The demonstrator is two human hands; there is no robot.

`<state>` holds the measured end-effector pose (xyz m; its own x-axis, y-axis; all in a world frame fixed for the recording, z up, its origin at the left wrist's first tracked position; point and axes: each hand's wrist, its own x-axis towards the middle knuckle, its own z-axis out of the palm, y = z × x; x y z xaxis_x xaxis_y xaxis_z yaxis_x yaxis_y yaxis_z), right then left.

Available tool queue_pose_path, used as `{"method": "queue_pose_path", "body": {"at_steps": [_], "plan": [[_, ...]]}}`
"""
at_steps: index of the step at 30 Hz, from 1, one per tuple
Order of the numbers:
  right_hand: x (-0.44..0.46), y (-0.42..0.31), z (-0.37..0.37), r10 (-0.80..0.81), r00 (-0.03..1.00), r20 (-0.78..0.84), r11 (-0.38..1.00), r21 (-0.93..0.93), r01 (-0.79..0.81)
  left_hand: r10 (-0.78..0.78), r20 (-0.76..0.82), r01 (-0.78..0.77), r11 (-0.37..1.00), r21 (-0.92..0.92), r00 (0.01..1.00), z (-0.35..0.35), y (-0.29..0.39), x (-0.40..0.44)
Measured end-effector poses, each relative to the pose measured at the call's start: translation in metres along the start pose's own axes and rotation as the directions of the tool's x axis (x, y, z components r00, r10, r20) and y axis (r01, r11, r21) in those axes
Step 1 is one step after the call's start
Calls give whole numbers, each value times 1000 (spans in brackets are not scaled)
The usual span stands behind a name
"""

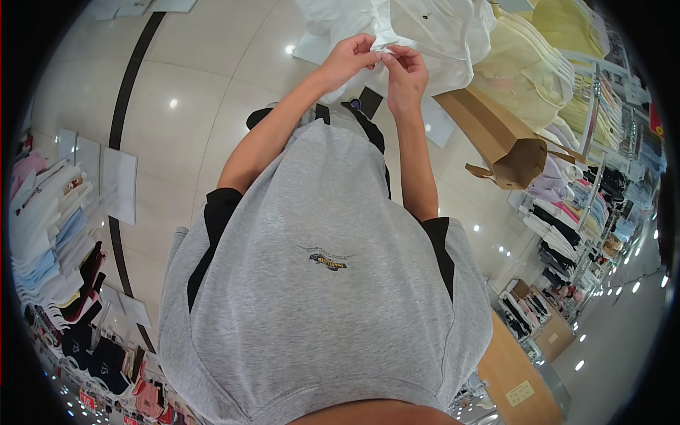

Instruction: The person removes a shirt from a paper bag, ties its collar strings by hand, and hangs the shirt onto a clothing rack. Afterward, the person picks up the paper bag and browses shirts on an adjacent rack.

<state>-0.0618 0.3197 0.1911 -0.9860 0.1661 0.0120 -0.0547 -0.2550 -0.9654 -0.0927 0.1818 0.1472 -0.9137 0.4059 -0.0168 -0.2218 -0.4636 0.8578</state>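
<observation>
Both of my hands meet at the top centre, pinching a strip of white fabric that belongs to a white garment [432, 46]. My left hand [350, 62] comes in from the left with its fingertips closed on the fabric. From the right, my right hand [405, 74] has its thumb and fingers pressed together at the same spot. The fingertips of the two hands nearly touch. The small detail between them is too fine to make out. The garment spreads behind and to the right of my hands.
Pale yellow garments [528, 67] hang right of the white one. Below them is a brown paper bag [499, 134] with handles. Clothes racks [591, 120] line the right side, and folded or hanging clothes [49, 227] the left. A wooden counter [517, 365] stands at lower right.
</observation>
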Motion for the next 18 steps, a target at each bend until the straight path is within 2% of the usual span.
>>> {"method": "queue_pose_path", "body": {"at_steps": [2,3,4,5,8,11,14,18], "plan": [[-2,-1,-4,-19,1000,-4,987,-157,18,46,-20,-42,988,149,999,-1,-2,1],[-2,-4,-6,-165,984,73,902,-392,180,66,-50,-51,963,266,997,1,3,-1],[-1,-8,-8,-283,942,182,737,-587,335,90,-77,-55,924,379,993,3,8,-4],[-1,-11,-8,-362,878,312,508,-724,467,117,-101,-53,872,486,988,5,13,-7],[-1,-13,-7,-376,836,399,394,-748,534,156,-112,-78,855,513,981,6,16,-8],[-2,-15,-5,-414,789,453,304,-749,589,137,-117,-70,889,452,984,2,11,-7],[-6,-16,-7,-314,864,393,342,-802,489,79,-88,-39,919,392,993,1,7,-5],[1,-15,-13,-315,851,421,299,-806,510,111,-76,-74,922,380,991,-6,-1,-3]]}}
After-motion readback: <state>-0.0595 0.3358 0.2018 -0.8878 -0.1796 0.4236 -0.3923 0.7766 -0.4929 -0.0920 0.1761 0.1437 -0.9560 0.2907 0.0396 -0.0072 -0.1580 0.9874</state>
